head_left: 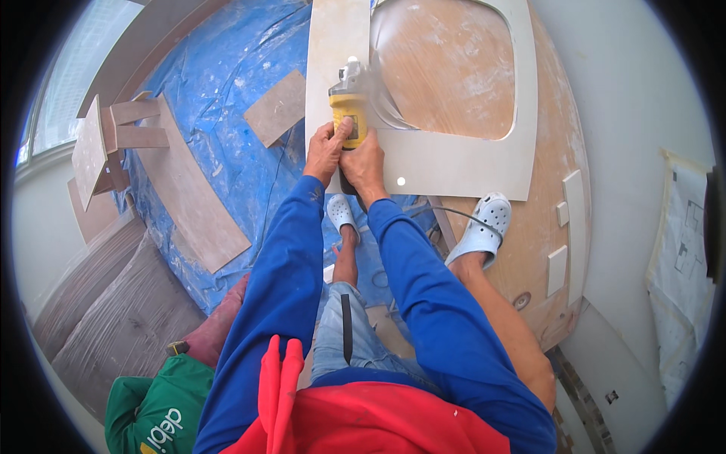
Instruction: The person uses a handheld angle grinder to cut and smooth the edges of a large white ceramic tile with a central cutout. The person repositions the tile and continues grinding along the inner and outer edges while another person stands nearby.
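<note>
Gripping a yellow-and-grey handheld power grinder (348, 102) with both bare hands, a person in blue sleeves leans over a smooth white panel with a large rounded cutout (454, 163). The left hand (321, 156) has its fingers closed around the tool's left side; the right hand (364, 166) grasps the rear of its body, probably so that two hands steady it. The grinder is at the top centre, over the panel's left part beside the cutout; its head is blurred, so whether it touches the surface cannot be told. The panel lies on a broad dusty plywood board (560, 151), which likely supports it. A pale clog with round holes (484, 227) rests on the board near the panel's lower edge, perhaps for balance. Blue plastic sheeting (215, 68), seemingly there to catch dust, spreads on the left. White lettering marks a co-worker's green garment (181, 386), lower left; a dark label on the grinder is too small to read. A paper sheet with line drawings (684, 257) hangs at the far right.
</note>
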Tool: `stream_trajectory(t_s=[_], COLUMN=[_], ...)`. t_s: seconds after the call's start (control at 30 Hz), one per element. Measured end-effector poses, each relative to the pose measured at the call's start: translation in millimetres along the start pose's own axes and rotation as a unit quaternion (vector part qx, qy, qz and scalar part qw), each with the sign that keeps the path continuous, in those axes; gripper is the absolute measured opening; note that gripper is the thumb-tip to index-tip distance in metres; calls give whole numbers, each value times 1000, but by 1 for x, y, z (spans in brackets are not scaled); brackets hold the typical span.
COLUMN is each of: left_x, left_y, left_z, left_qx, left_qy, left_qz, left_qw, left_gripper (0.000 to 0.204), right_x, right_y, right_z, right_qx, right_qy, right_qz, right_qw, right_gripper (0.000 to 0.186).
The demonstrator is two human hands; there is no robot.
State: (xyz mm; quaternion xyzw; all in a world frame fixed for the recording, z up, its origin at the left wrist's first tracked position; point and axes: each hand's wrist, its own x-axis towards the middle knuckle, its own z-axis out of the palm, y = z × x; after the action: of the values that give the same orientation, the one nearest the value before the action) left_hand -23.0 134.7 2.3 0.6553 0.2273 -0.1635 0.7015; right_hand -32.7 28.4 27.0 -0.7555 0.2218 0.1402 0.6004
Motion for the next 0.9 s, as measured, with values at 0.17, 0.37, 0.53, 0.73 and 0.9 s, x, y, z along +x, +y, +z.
stream_trajectory(t_s=[0.17, 0.37, 0.53, 0.73, 0.9], left_x=[0, -1, 2, 2, 1], left_y=[2, 6, 7, 11, 15], left_z=[2, 0, 0, 2, 4], left_qx=[-21, -6, 10, 2, 9], left_qy=[-5, -26, -15, -11, 0], left_qz=[-7, -15, -25, -30, -37], left_qw=[1000, 1000, 1000, 999, 999], left_gripper=[55, 59, 59, 60, 60], right_x=[0, 2, 4, 6, 7], right_y=[-1, 1, -1, -4, -4], right_z=[1, 3, 2, 2, 2], right_qx=[-3, -6, -9, -22, -34], right_qy=[2, 4, 2, 1, -3], right_qz=[5, 7, 17, 21, 25], right_qw=[1000, 1000, 1000, 1000, 999], right_gripper=[69, 69, 69, 68, 68])
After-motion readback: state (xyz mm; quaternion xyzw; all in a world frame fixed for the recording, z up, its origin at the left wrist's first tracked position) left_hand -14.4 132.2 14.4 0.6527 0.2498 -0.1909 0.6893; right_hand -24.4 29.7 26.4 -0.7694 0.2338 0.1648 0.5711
